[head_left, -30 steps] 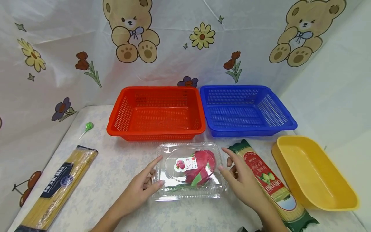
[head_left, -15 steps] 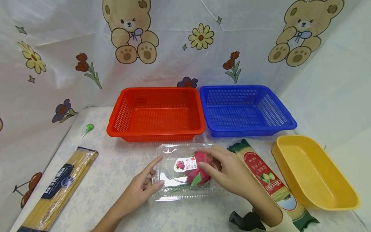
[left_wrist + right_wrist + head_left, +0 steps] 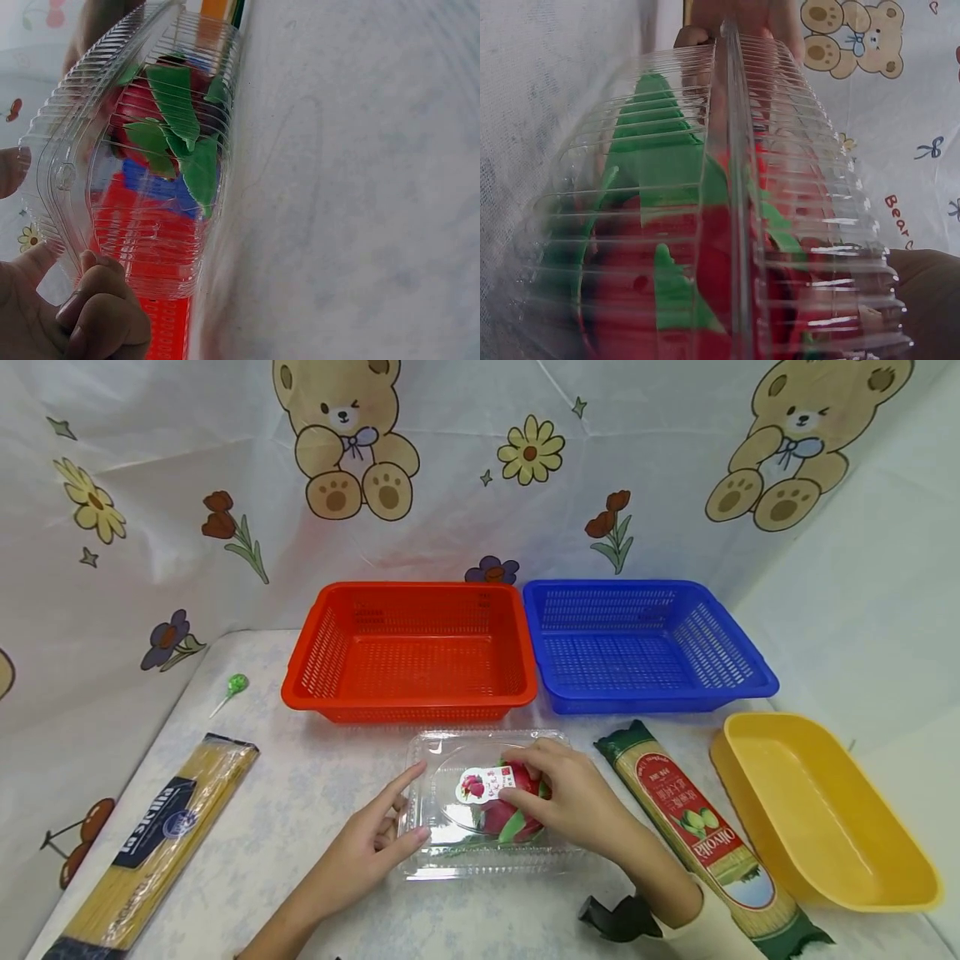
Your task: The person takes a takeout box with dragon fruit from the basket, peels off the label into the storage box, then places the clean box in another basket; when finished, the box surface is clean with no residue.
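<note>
Just below the centre of the head view, a clear lidded case (image 3: 465,862) is lying on the pale surface (image 3: 307,785), and a red fruit with green leaf tips (image 3: 497,818) is showing through its right half. My left hand (image 3: 360,845) is resting at the case's left edge: I'm spreading the thumb and index finger apart on the lid, while the other fingers are bending beside the wall. Over the right half of the lid, my right hand (image 3: 573,795) is bending, thumb and index finger standing apart near the right end of the white label (image 3: 474,787); whether they're pinching it, I can't tell.

Above the case, a red basket (image 3: 408,702) is sitting left of a blue basket (image 3: 660,702). Toward the right edge of the frame, a yellow tub (image 3: 825,814) is standing beside a green-ended pasta pack (image 3: 697,827), which is slanting past my right forearm. At the lower left, a dark-labelled pasta pack (image 3: 153,839) is lying at a slant, with a green lollipop (image 3: 237,683) resting above it. Across the top, a bear-printed cloth (image 3: 450,410) is hanging.
</note>
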Demonstrator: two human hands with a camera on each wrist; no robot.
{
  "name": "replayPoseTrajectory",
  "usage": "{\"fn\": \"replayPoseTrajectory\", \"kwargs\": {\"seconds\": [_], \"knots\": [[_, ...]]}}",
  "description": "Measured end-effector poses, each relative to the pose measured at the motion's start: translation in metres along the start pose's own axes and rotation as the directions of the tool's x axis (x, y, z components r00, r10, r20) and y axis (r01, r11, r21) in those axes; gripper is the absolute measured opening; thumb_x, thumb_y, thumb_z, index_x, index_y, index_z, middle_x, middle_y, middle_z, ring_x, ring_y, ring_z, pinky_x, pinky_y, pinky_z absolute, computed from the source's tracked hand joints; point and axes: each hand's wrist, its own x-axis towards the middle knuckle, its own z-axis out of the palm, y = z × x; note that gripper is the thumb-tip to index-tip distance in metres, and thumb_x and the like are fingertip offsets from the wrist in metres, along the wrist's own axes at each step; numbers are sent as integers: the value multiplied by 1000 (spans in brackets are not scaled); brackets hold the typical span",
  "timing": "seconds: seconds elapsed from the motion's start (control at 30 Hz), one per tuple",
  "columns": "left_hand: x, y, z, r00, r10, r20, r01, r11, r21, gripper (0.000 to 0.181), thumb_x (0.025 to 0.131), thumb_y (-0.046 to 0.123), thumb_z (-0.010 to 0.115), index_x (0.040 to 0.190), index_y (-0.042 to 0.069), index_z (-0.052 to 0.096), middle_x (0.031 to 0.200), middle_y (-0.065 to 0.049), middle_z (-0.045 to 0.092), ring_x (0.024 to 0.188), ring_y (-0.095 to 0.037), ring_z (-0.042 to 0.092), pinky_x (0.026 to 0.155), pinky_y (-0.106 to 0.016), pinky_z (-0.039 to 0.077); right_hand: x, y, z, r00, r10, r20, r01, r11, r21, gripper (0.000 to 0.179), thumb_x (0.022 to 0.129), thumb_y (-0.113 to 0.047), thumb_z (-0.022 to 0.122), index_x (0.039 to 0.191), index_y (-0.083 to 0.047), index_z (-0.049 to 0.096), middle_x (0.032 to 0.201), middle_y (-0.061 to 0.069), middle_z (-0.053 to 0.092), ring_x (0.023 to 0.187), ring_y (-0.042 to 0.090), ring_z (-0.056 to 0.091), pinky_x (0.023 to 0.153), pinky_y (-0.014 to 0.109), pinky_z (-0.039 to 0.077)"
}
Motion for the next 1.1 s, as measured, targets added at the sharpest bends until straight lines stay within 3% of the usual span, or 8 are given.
{"fn": "replayPoseTrajectory", "kwargs": {"seconds": [0.3,0.7,0.93,1.1], "knots": [[0,-1,0,1000,11,-1,-11,1000,9,73,99,24,70,161,29,32,104,-8,48,59,0,32,47,-21,37,0,-1,3,1000,2,-13,-2,1000,2,28,85,-32,86,109,-23,74,84,-9,52,75,11,49,61,26,41],[1,1,0,1000,29,2,-29,1000,0,73,99,23,70,160,33,32,103,-9,48,60,0,31,47,-21,35,-3,-3,4,1000,-3,-15,3,1000,-2,25,85,-30,86,105,-25,72,89,-11,53,77,10,50,63,25,43],[1,1,0,1000,27,1,-27,1000,0,73,99,23,70,160,32,32,103,-9,47,61,0,31,47,-21,35,-4,-5,6,999,-31,-19,31,999,16,25,87,-24,84,105,-28,68,110,-15,62,91,10,56,75,30,49],[0,2,0,1000,29,-4,-29,1000,6,73,98,23,71,160,31,33,101,-8,47,61,0,31,48,-21,35,-5,-5,7,998,-58,-26,58,998,24,27,88,-22,83,111,-26,69,113,-15,63,97,9,58,79,32,51]]}}
